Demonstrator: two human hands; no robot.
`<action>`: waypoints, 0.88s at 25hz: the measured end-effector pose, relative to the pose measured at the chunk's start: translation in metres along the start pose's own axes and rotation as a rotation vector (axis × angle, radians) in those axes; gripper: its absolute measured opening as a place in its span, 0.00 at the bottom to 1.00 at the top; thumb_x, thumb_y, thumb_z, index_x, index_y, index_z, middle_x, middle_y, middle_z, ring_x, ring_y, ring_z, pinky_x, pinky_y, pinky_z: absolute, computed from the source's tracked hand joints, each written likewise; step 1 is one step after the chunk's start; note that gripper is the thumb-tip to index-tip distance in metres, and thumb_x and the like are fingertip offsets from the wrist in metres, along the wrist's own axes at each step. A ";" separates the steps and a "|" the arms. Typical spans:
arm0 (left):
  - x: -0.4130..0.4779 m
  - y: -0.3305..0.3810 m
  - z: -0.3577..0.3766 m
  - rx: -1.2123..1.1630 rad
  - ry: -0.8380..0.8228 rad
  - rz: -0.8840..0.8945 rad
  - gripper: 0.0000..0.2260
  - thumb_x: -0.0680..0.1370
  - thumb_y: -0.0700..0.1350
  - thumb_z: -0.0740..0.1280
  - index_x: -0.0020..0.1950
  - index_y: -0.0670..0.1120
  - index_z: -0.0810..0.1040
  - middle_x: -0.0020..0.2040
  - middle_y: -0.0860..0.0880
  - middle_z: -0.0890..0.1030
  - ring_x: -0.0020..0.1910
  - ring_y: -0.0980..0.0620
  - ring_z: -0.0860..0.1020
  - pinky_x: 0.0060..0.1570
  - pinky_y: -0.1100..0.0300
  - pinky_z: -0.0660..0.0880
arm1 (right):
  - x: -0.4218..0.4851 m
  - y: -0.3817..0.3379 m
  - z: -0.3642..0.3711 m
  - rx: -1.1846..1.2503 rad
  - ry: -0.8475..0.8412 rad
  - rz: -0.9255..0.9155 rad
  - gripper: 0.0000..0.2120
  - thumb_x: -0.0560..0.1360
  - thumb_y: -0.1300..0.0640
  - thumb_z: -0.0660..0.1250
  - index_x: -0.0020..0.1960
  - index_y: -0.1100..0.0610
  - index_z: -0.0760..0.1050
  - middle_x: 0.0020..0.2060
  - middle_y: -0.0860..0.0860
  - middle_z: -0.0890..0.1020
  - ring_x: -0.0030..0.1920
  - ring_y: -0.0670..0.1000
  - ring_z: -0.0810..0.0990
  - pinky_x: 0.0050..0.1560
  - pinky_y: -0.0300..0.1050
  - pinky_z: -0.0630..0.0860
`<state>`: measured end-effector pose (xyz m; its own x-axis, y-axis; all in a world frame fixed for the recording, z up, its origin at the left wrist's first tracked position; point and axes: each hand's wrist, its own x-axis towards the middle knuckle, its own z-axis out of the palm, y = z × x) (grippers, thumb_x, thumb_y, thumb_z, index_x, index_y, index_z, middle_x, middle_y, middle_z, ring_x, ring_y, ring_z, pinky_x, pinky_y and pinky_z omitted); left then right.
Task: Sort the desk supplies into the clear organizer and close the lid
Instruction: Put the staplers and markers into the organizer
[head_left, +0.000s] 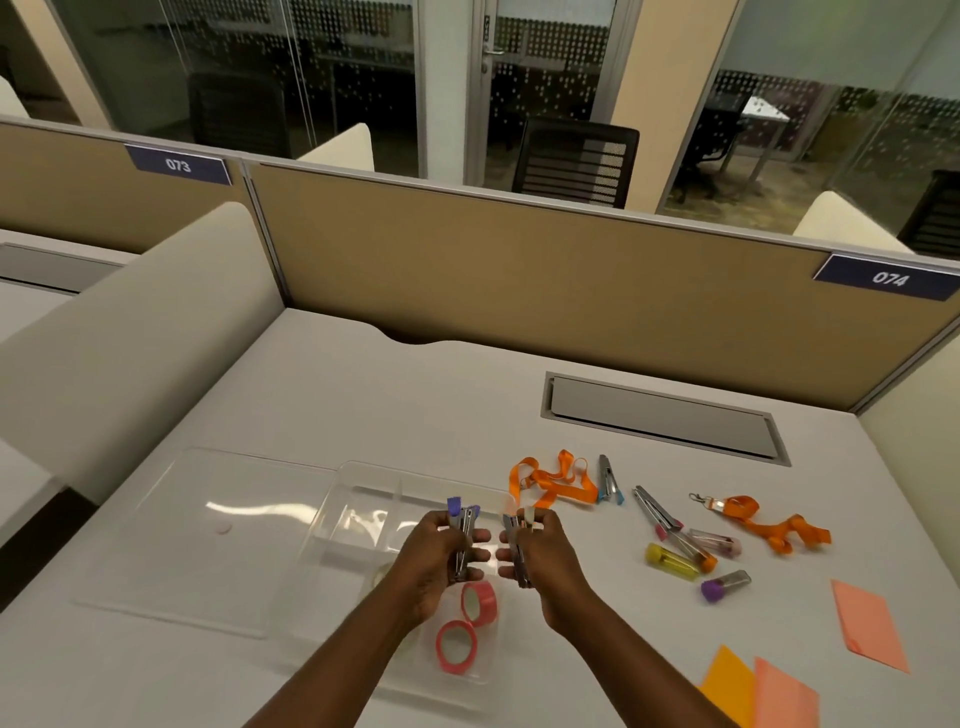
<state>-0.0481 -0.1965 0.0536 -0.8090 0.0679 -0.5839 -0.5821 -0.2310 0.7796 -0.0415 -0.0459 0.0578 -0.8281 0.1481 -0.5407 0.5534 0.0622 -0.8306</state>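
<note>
The clear organizer (332, 512) lies on the white desk, its clear lid (197, 535) flat to its left. Two pink tape rolls (457, 647) sit in its near compartment. My left hand (434, 558) grips a small stapler with a purple tip (461, 525) above the organizer. My right hand (540, 556) grips a stapler with a cream tip (519, 540) beside it. To the right on the desk lie more small staplers (657, 514), a blue-tipped stapler (608, 478), two orange lanyards (558, 480), and yellow (670, 560) and purple (724, 584) staple boxes.
Orange and pink sticky notes (867, 626) lie at the desk's near right. A grey cable hatch (665, 418) is set into the desk behind the supplies. A tan partition (519, 270) closes the back, and a cream divider (145, 332) stands at the left.
</note>
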 end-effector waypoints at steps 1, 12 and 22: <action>0.006 0.002 -0.002 0.037 0.031 0.007 0.12 0.77 0.33 0.62 0.59 0.41 0.72 0.50 0.37 0.83 0.39 0.44 0.81 0.35 0.53 0.78 | 0.004 -0.002 0.006 -0.011 0.003 -0.001 0.10 0.81 0.56 0.62 0.61 0.51 0.68 0.51 0.54 0.81 0.48 0.55 0.84 0.46 0.48 0.84; 0.007 0.008 -0.067 0.249 0.227 0.148 0.04 0.75 0.36 0.65 0.44 0.42 0.70 0.39 0.41 0.78 0.35 0.44 0.84 0.36 0.53 0.80 | 0.013 -0.015 0.090 -0.050 -0.167 0.005 0.10 0.75 0.56 0.64 0.55 0.46 0.74 0.47 0.60 0.84 0.39 0.54 0.82 0.35 0.47 0.77; -0.010 -0.007 -0.180 0.826 0.369 0.150 0.16 0.73 0.41 0.69 0.58 0.52 0.73 0.40 0.51 0.81 0.37 0.51 0.82 0.39 0.59 0.78 | 0.002 0.008 0.198 -0.591 -0.291 -0.317 0.07 0.74 0.56 0.66 0.52 0.53 0.77 0.42 0.51 0.84 0.38 0.49 0.81 0.38 0.42 0.78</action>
<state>-0.0213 -0.3703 0.0135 -0.8858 -0.2539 -0.3885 -0.4619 0.5645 0.6841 -0.0567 -0.2405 0.0239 -0.9014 -0.2286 -0.3677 0.1705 0.5933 -0.7867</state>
